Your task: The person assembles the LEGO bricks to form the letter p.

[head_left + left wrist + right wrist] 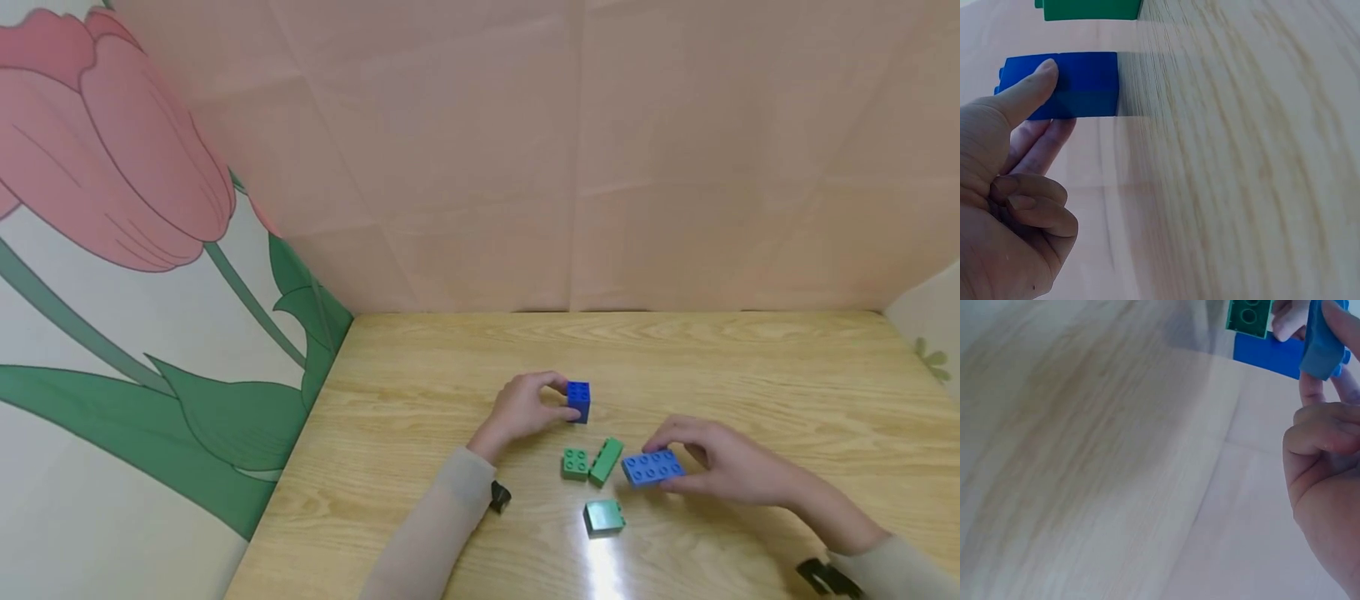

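My left hand (525,406) pinches an upright dark blue block (578,402) between thumb and fingers. In the left wrist view a faint seam crosses this dark blue block (1088,78), and its base meets the tabletop. My right hand (738,467) grips a lighter blue brick (651,468) with two rows of studs facing up. The right wrist view shows that lighter blue brick (1322,344) tilted between thumb and fingers, overlapping the dark blue block (1266,353) behind it.
Between the hands are a square green brick (575,464), studs up, and a longer green brick (606,461) on its side. Nearer me lies another green brick (603,517), studs facing right. A pink cloth (570,167) hangs behind the wooden table (405,358).
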Demonstrator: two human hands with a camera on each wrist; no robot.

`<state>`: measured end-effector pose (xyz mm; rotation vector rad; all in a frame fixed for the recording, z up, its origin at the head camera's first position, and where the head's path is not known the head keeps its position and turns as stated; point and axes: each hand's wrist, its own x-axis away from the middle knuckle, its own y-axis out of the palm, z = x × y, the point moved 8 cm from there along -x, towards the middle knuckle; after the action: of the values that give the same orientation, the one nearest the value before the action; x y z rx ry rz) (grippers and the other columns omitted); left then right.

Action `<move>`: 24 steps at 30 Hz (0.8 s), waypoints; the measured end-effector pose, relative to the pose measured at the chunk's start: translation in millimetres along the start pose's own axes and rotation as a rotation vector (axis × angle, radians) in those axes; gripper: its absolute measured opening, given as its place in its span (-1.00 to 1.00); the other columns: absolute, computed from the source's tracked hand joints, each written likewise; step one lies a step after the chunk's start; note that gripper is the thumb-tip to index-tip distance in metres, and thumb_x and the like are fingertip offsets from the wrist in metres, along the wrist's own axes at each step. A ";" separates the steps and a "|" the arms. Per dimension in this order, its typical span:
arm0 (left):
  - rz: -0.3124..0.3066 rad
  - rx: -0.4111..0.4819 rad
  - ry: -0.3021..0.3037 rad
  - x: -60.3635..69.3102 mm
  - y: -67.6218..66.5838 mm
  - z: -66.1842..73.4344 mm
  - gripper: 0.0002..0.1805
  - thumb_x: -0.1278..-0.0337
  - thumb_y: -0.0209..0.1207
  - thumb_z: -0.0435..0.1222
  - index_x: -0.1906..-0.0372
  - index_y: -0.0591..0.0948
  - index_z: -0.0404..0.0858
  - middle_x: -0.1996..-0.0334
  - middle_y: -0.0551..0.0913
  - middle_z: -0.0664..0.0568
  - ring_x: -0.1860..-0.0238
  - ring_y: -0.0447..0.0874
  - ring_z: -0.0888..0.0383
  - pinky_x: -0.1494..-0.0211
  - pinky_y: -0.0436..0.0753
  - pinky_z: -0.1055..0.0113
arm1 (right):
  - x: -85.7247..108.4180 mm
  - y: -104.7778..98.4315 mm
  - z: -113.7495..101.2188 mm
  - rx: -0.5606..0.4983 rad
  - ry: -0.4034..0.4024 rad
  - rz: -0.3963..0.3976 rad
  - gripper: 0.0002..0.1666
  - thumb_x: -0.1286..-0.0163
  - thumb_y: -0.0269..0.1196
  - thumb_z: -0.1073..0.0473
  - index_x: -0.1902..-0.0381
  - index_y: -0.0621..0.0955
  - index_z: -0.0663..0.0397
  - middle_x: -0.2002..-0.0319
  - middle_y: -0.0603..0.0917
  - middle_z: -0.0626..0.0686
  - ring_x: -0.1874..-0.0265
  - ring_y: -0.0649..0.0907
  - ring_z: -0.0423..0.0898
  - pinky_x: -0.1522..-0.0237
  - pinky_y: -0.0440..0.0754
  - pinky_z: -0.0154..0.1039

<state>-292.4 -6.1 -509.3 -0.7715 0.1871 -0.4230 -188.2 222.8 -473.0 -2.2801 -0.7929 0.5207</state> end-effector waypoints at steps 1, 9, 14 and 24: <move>0.000 -0.003 0.000 0.1 0.1 0.0 -0.55 -0.14 0.48 0.06 -0.11 0.71 0.08 0.02 0.69 0.42 -0.21 0.61 0.19 -0.32 0.51 0.09 | -2.0 -1.7 -0.9 0.006 -0.005 0.020 -0.57 -0.30 0.52 0.01 -0.10 0.67 -0.31 0.03 0.64 -0.22 0.46 0.47 -0.23 0.51 0.45 -0.37; 0.006 -0.009 0.008 1.7 -0.6 1.2 -0.56 -0.16 0.48 0.04 -0.12 0.71 0.06 0.04 0.69 0.42 -0.21 0.62 0.18 -0.31 0.51 0.08 | -18.1 -16.5 -3.2 0.070 -0.009 0.161 -0.54 -0.28 0.54 0.10 -0.11 0.67 -0.27 0.07 0.64 -0.27 0.49 0.40 -0.27 0.54 0.40 -0.37; 0.005 -0.018 0.009 0.9 -0.3 1.3 -0.55 -0.16 0.48 0.05 -0.12 0.71 0.07 0.03 0.69 0.43 -0.21 0.62 0.18 -0.31 0.51 0.08 | -26.7 -23.6 -1.4 0.109 0.021 0.222 -0.56 -0.32 0.51 0.10 -0.13 0.67 -0.15 0.12 0.62 -0.23 0.50 0.39 -0.28 0.55 0.39 -0.36; 0.006 -0.017 0.011 -0.1 -0.3 1.1 -0.56 -0.16 0.47 0.05 -0.11 0.71 0.07 0.04 0.69 0.42 -0.20 0.62 0.21 -0.30 0.52 0.10 | -44.7 -29.5 7.2 0.189 0.108 0.330 -0.56 -0.35 0.50 0.03 -0.14 0.70 -0.05 0.10 0.65 -0.12 0.59 0.34 -0.23 0.59 0.35 -0.32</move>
<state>-292.2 -5.5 -508.4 -0.7849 0.2038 -0.4202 -236.9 214.3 -451.0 -2.2486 -0.3003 0.5873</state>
